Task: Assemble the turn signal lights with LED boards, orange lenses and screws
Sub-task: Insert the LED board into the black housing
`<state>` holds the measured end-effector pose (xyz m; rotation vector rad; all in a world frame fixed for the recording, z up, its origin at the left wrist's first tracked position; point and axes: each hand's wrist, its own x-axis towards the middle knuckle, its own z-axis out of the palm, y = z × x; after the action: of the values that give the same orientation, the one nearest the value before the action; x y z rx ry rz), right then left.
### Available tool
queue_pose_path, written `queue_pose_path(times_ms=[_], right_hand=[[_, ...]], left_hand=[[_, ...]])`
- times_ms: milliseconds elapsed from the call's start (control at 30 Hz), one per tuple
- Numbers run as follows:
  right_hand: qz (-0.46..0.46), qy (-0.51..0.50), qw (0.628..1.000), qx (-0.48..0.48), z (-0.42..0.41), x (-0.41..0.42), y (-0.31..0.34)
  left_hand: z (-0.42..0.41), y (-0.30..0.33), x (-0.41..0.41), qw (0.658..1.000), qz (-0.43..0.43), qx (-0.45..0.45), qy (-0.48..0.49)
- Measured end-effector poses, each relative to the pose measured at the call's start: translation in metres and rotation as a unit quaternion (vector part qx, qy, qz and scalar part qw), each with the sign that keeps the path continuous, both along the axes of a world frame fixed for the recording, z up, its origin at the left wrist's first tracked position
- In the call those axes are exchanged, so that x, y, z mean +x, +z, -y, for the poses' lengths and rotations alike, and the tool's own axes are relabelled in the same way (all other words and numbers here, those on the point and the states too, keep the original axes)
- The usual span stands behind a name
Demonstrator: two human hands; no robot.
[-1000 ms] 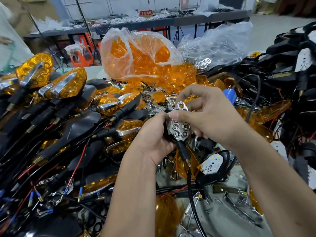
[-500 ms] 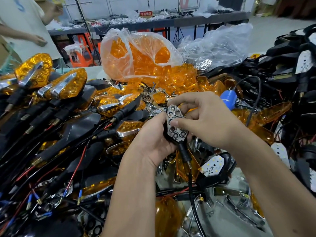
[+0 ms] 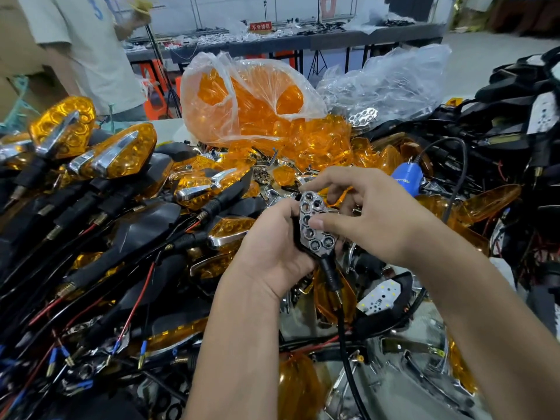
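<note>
My left hand [image 3: 272, 253] grips a black turn signal housing from behind, with its stalk and black cable [image 3: 344, 328] hanging down. A chrome honeycomb reflector [image 3: 315, 234] sits in the housing's open face. My right hand [image 3: 372, 219] holds the reflector, thumb pressed on its middle and fingers curled over its top edge. A clear bag of orange lenses [image 3: 242, 101] lies behind. A housing with a bare white LED board [image 3: 380, 298] lies below my right wrist. No screws can be made out.
Finished orange-lensed signals [image 3: 118, 153] and black housings with wires pile up on the left. More black housings [image 3: 515, 122] are stacked on the right. A blue tool [image 3: 406, 177] sits behind my right hand. A person [image 3: 81, 50] stands at back left.
The reflector has gone from tilted above the housing to lying flat in it. My right thumb now presses its middle. The person at back left has stepped closer.
</note>
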<state>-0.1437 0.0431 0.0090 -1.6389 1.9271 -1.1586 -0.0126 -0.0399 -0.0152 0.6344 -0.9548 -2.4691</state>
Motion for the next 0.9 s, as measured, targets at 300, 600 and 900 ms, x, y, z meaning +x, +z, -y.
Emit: queue_pose_path(times_ms=[300, 600, 900], right_hand=[[0.012, 0.018, 1.000, -0.018, 0.004, 0.000, -0.008], [0.048, 0.002, 0.998, -0.036, 0.005, 0.001, -0.011], [0.164, -0.043, 0.986, -0.002, 0.005, -0.004, -0.015]], left_hand=[[0.002, 0.000, 0.001, 0.997, -0.065, -0.031, 0.033], [-0.001, 0.004, 0.006, 0.992, -0.102, -0.056, 0.037], [-0.004, -0.002, -0.004, 0.973, -0.137, -0.150, 0.109]])
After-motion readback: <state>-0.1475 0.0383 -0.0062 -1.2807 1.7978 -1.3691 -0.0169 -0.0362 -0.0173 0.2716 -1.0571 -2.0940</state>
